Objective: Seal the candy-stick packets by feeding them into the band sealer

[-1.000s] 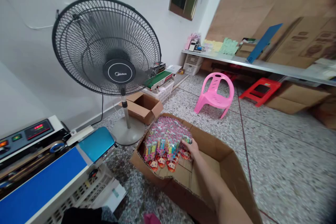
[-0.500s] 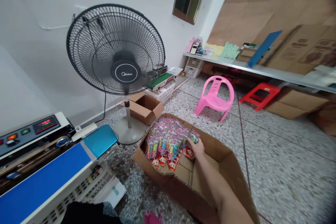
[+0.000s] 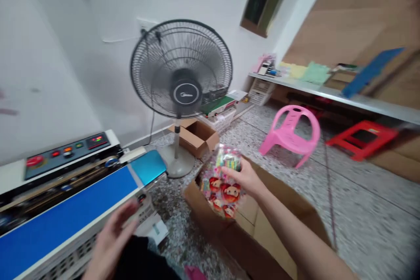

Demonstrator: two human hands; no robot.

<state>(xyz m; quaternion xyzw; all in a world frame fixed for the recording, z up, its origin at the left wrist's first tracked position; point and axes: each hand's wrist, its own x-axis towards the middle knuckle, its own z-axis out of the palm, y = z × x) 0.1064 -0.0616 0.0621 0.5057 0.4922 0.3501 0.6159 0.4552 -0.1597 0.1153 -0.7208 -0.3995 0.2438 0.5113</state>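
My right hand (image 3: 246,178) is closed round a bunch of small toy packets (image 3: 222,180) printed with red cartoon faces, lifted above the open cardboard box (image 3: 272,223) on the floor. My left hand (image 3: 110,238) rises at the lower left, blurred by motion, in front of the blue conveyor belt (image 3: 65,218) of the sealing machine. Its fingers look slightly curled and hold nothing I can see.
A black standing fan (image 3: 182,74) stands behind the box, with a smaller open carton (image 3: 195,138) at its base. A pink plastic chair (image 3: 292,133) and a red stool (image 3: 362,138) sit on the speckled floor. A long shelf (image 3: 328,94) runs along the right wall.
My right hand has lifted a bunch of packets out of the box. My left hand has come into view at the lower left. The view has swung left.
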